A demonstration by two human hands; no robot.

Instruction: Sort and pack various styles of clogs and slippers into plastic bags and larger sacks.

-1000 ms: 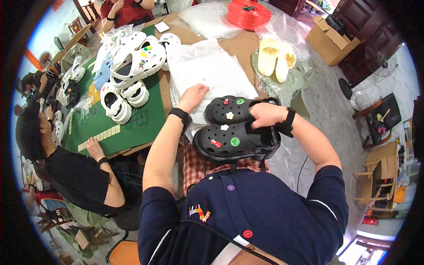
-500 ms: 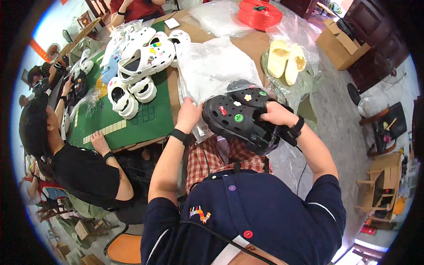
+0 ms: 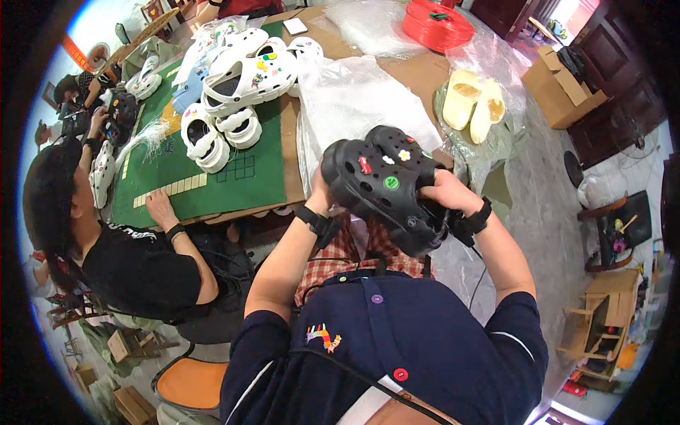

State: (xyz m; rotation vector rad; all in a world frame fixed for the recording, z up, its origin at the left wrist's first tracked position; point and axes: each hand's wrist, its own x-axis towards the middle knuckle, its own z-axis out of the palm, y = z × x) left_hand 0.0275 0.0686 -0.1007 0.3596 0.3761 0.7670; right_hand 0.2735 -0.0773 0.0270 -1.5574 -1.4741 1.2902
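Note:
A pair of black clogs (image 3: pixel 382 185), decorated with small colourful charms, is held above my lap at the table's near edge. My right hand (image 3: pixel 451 191) is closed on the clogs at their open heel end, its fingertips hidden inside. Against the toe end on the left, my left hand (image 3: pixel 320 190) grips the clogs; most of its fingers are out of sight behind them. Flat on the table just beyond lies a stack of clear plastic bags (image 3: pixel 358 92).
White clogs (image 3: pixel 251 83) are heaped on a green mat (image 3: pixel 265 180) at the left, where a co-worker (image 3: pixel 134 265) rests a hand. Pale yellow slippers (image 3: pixel 462 99) lie on plastic at the right. A red roll of plastic twine (image 3: pixel 438 27) and a cardboard box (image 3: pixel 559 88) are farther back.
My left hand has let go of the plastic bag and taken hold of the clogs' toe end. The clogs have come off the bag and tilted up slightly.

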